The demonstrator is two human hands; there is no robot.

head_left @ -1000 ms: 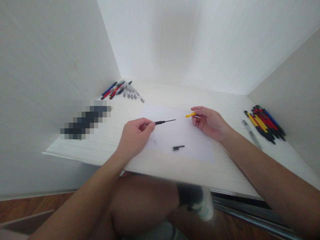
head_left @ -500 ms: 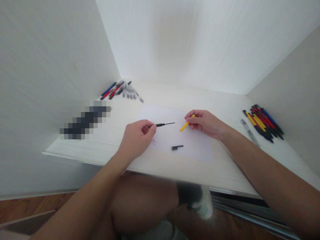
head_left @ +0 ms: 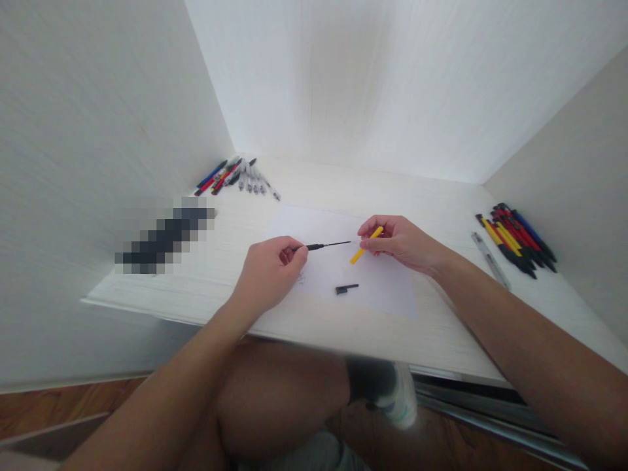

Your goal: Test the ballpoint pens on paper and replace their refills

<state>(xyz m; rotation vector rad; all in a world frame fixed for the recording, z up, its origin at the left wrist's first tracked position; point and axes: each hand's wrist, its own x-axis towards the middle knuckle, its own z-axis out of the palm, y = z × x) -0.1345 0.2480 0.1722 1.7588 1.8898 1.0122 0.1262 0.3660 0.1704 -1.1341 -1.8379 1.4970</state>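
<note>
My left hand [head_left: 271, 269] pinches a black pen grip with refill [head_left: 314, 247] between thumb and fingers. Its thin dark refill points right and ends close to the fingertips of my right hand [head_left: 390, 242]. Held in those fingers is a yellow pen barrel [head_left: 367, 245], tilted, with its lower end pointing down and left. Something small and pale may be at the right fingertips, too faint to make out. Below, on the white paper [head_left: 387, 297], lies a black pen clip piece [head_left: 347, 288]. Small dark scribbles mark the paper beside my left hand.
Clear, red, blue and yellow pens [head_left: 228, 176] lie in a group at the back left. On the right are several red, yellow and blue pens [head_left: 520, 239] and a clear pen [head_left: 490, 260]. A blurred-out dark object [head_left: 164, 239] sits at the left. White walls surround the desk [head_left: 314, 333].
The refill tip has come closer to my right fingertips. My right hand has shifted slightly left, and the yellow barrel has turned a little in its fingers.
</note>
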